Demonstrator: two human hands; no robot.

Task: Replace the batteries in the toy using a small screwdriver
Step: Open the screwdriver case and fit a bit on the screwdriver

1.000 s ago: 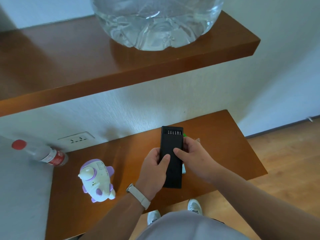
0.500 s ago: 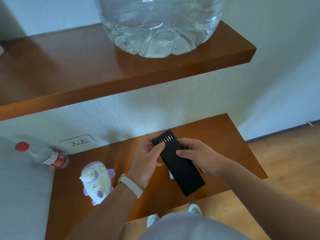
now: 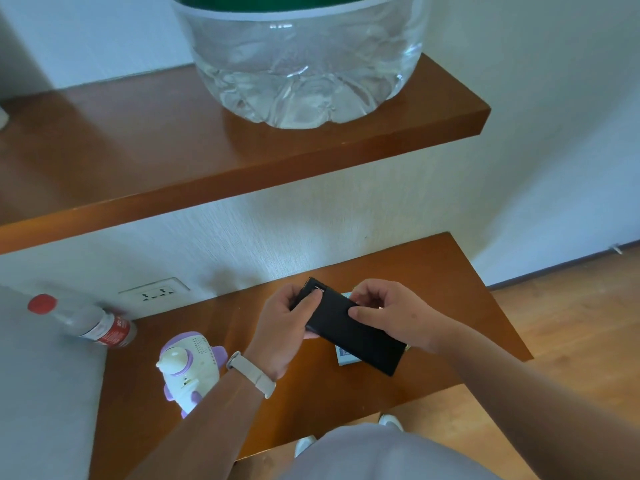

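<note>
Above the lower wooden shelf I hold a long black screwdriver kit case with both hands, tilted so its far end points up-left. My left hand grips that far end, thumb lying on top near the exposed bit row. My right hand pinches the case's right edge, thumb on top. A white and purple toy lies on the shelf to the left, partly behind my left forearm. A small blue and white pack shows under the case.
A plastic bottle with a red cap lies at the shelf's left end beside a wall socket. A big clear water jug stands on the upper shelf overhead. Wooden floor lies to the right.
The case has swung from upright to slanted, its far end moving left. My left thumb has slid up to the bit end. The camera has tilted up, showing more of the jug.
</note>
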